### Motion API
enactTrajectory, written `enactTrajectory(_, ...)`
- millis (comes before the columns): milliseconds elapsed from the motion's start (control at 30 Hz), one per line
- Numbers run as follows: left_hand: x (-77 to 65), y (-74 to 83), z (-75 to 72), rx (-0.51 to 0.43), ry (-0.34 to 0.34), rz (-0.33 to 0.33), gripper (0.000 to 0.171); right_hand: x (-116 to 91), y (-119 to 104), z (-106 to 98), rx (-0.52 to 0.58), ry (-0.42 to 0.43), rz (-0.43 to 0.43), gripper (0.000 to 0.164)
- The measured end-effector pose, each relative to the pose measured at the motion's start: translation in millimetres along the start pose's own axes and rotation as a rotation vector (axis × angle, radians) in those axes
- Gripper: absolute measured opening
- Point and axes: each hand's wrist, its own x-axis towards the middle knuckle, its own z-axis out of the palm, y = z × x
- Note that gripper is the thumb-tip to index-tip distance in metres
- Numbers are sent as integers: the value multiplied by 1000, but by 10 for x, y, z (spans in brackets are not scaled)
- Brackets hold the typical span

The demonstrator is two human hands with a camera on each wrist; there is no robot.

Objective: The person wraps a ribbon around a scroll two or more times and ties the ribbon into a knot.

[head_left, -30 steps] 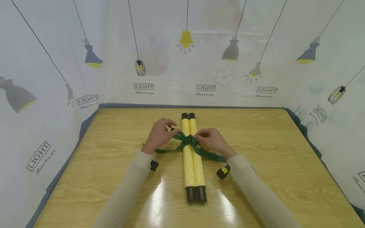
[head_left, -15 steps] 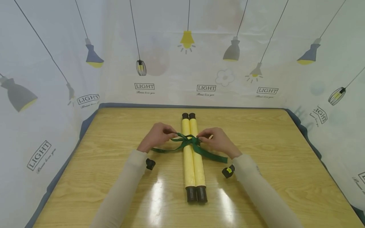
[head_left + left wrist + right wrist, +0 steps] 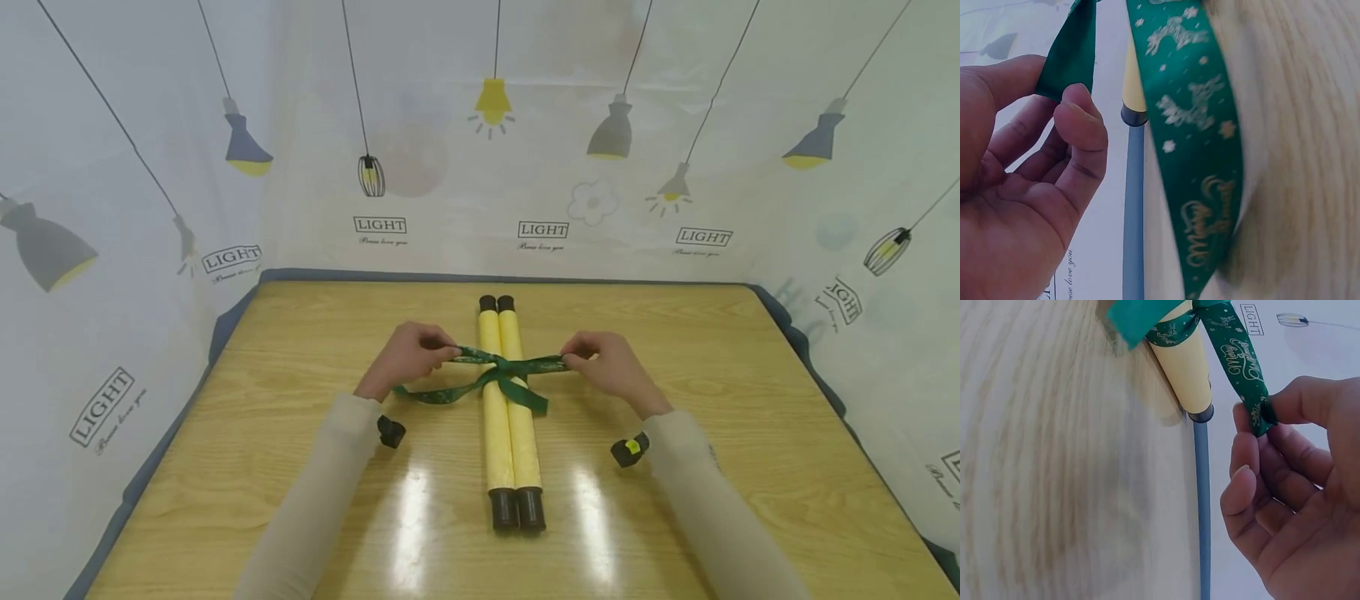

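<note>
Two yellow rolls point(image 3: 498, 442) with dark brown end caps lie side by side on the wooden table. A green ribbon point(image 3: 504, 366) is knotted around their upper half, with bow loops out to both sides and two loose tails below. My left hand point(image 3: 408, 360) pinches the left loop between thumb and fingers; the left wrist view shows the fold of ribbon point(image 3: 1072, 59) in that pinch. On the other side, my right hand point(image 3: 611, 367) pinches the end of the right loop. Gold lettering and reindeer print show on the ribbon point(image 3: 1238, 359) in the right wrist view.
Black wrist cameras sit under both sleeves, the left camera point(image 3: 391, 432) and the right camera point(image 3: 630, 450) close above the table point(image 3: 285, 467). A white curtain point(image 3: 450, 192) printed with lamps stands along the back and sides, with a blue-grey border at the table edge.
My right hand has moved right, away from the knot, drawing the right loop out. The right tail has become shorter. My left hand has shifted slightly left, and the loops are pulled straighter.
</note>
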Motion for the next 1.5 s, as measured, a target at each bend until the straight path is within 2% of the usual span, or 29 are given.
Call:
enactTrajectory(233, -1, -39, 64, -27, 27, -7, 14, -80, 70, -18, 97, 4, 195, 15)
enactTrajectory(533, -44, -59, 82, -59, 43, -90, 14, -128, 122, -69, 134, 50, 290, 19)
enactTrajectory(667, -39, -114, 100, -37, 43, -89, 12, -164, 181, -70, 116, 57, 283, 19)
enactTrajectory(900, -58, -155, 130, 92, 57, -64, 12, -219, 298, -59, 110, 53, 271, 16)
enactTrajectory(1200, -86, -208, 161, 109, 79, -36, 13, -261, 364, -103, 107, 34, 242, 13)
enactTrajectory(1500, -106, -277, 172, 133, 107, -9, 12, -269, 436, -63, 119, 43, 200, 11)
